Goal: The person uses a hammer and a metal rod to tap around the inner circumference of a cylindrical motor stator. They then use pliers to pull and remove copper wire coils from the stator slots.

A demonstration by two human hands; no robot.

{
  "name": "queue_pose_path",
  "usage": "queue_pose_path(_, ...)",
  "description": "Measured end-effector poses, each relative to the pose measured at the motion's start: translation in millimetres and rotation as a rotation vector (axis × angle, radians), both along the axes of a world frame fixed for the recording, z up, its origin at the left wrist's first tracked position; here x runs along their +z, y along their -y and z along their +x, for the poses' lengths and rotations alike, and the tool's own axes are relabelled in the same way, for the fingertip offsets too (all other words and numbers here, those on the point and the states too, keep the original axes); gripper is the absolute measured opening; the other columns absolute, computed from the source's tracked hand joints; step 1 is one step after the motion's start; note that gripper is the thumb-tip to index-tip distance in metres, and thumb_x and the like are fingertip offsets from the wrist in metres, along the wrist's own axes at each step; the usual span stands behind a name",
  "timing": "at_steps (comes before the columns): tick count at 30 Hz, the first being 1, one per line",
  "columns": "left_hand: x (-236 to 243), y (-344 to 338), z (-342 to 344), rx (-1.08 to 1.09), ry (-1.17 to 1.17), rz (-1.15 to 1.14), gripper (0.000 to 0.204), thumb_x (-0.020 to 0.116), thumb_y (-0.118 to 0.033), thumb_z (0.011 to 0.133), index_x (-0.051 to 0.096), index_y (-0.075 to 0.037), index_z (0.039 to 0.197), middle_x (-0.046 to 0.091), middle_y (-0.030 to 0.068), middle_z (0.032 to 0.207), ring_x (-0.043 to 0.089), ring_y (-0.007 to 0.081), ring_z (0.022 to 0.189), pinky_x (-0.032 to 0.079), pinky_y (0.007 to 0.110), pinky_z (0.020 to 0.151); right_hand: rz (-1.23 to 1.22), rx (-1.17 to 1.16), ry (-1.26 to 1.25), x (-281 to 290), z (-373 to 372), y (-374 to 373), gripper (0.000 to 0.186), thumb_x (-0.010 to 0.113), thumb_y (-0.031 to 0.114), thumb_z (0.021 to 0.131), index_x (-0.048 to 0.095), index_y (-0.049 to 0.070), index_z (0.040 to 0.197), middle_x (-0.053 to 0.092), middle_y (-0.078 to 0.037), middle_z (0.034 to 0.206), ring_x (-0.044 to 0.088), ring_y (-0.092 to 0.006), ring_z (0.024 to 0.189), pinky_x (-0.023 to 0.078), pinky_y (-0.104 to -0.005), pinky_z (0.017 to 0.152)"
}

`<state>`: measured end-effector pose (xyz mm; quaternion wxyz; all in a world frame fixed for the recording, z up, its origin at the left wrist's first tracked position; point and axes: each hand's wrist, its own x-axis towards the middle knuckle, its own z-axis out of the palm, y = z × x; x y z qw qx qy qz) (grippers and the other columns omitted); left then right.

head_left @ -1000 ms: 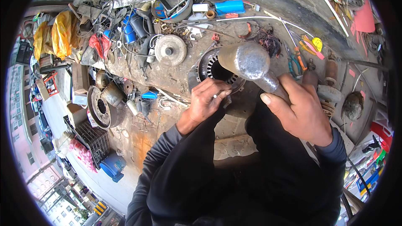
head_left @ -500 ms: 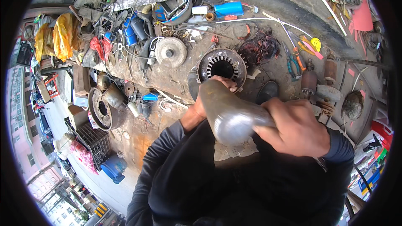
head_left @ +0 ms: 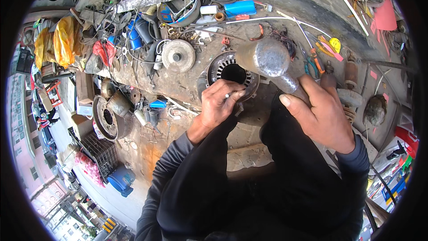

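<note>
Between my knees stands a round motor stator (head_left: 214, 72), its open bore ringed by slots. At its near rim is my left hand (head_left: 218, 102), closed in a pinch on a thin rod (head_left: 227, 95). Only the rod's pale end shows; its lower part is hidden by the fingers. My right hand (head_left: 323, 118) grips the handle of a hammer (head_left: 272, 58). The worn metal hammer head is raised above the stator's right side and covers part of its rim.
A round grey metal end cover (head_left: 178, 56) lies left of the stator. Pliers (head_left: 317, 61) and a dark rotor (head_left: 328, 82) lie on the right. Farther left are another round housing (head_left: 107, 116) and a black crate (head_left: 99, 151). A tangle of old wire (head_left: 283, 38) sits behind the hammer.
The hammer has swung away from my body, forward and to the right, uncovering my left hand and the rod. My left hand stays at the stator's near rim.
</note>
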<state>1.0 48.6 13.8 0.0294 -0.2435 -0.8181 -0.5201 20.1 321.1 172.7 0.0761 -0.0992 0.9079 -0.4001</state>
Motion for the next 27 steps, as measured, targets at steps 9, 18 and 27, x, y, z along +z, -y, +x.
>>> queue_pose_path(9, -31.3, -0.5, 5.5, -0.095, 0.111, 0.016, 0.029, 0.087, -0.004, 0.082, 0.079, -0.004, 0.110, 0.079, 0.0132, 0.108, 0.077, 0.0301, 0.098, 0.062, 0.041, 0.089, -0.025, 0.092, -0.050, 12.7, 12.0, 1.7, 0.035, 0.078, 0.031, 0.101, 0.059, 0.002, 0.099, 0.066, -0.017, 0.068, 0.070, -0.0397, 0.059, 0.052, -0.0480, 0.054)
queue_pose_path(18, -44.4, 1.8, 4.7, -0.130, 0.089, -0.007, 0.038, 0.086, -0.005, 0.070, 0.077, -0.002, 0.107, 0.077, 0.0121, 0.104, 0.074, 0.0323, 0.092, 0.061, 0.040, 0.081, 0.118, 0.251, 0.180, -17.0, 16.0, 7.3, 0.035, 0.074, 0.031, 0.103, 0.058, 0.001, 0.096, 0.066, -0.017, 0.065, 0.066, -0.0422, 0.055, 0.050, -0.0548, 0.058)
queue_pose_path(27, -5.8, -7.7, -3.0, 0.026, 0.029, 0.017, 0.014, 0.085, -0.001, 0.088, 0.079, -0.001, 0.100, 0.080, 0.0118, 0.098, 0.077, 0.0275, 0.087, 0.061, 0.036, 0.077, 0.017, 0.007, 0.022, -2.9, 6.0, -3.1, 0.033, 0.075, 0.029, 0.103, 0.057, 0.002, 0.096, 0.062, -0.021, 0.068, 0.066, -0.0463, 0.065, 0.049, -0.0531, 0.060)
